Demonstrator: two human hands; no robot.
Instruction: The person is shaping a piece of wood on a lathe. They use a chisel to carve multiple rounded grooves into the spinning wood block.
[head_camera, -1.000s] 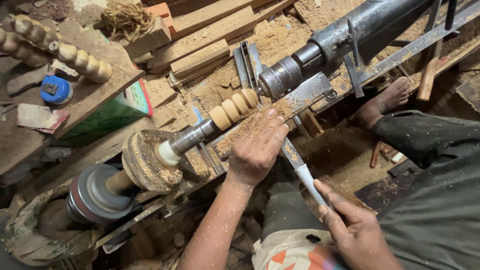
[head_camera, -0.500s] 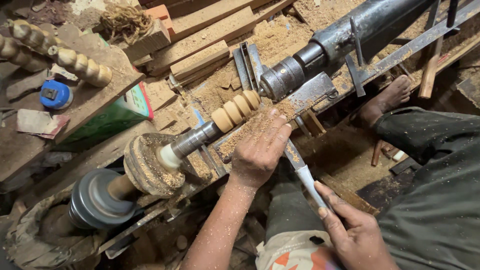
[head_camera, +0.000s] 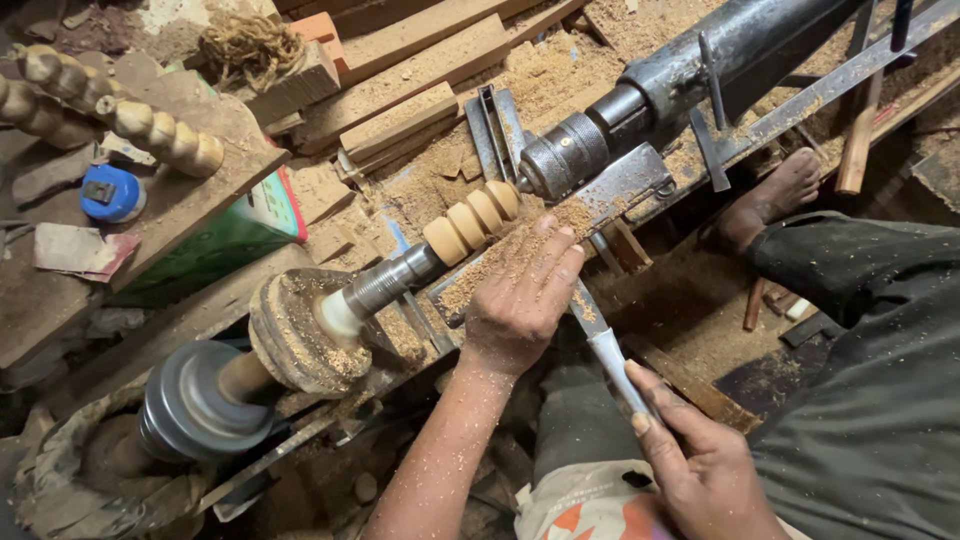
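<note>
A pale wooden workpiece (head_camera: 470, 222) with several turned beads spins between the lathe's chuck (head_camera: 392, 280) and the tailstock (head_camera: 575, 155). My left hand (head_camera: 520, 298), dusted with sawdust, presses down on the tool rest (head_camera: 590, 205) and on the blade of a chisel (head_camera: 590, 318). My right hand (head_camera: 700, 465) grips the chisel's white handle low at the bottom. The blade's tip is hidden under my left fingers, close to the workpiece.
A finished beaded spindle (head_camera: 120, 105) lies on a wooden shelf at upper left, beside a blue round tin (head_camera: 112, 192) and a green box (head_camera: 215, 250). Timber offcuts (head_camera: 410, 70) and sawdust lie behind the lathe. My bare foot (head_camera: 765, 200) rests on the lathe bed.
Both hands keep their hold on the chisel at the tool rest. The view has shifted slightly; the workpiece and lathe stand as before.
</note>
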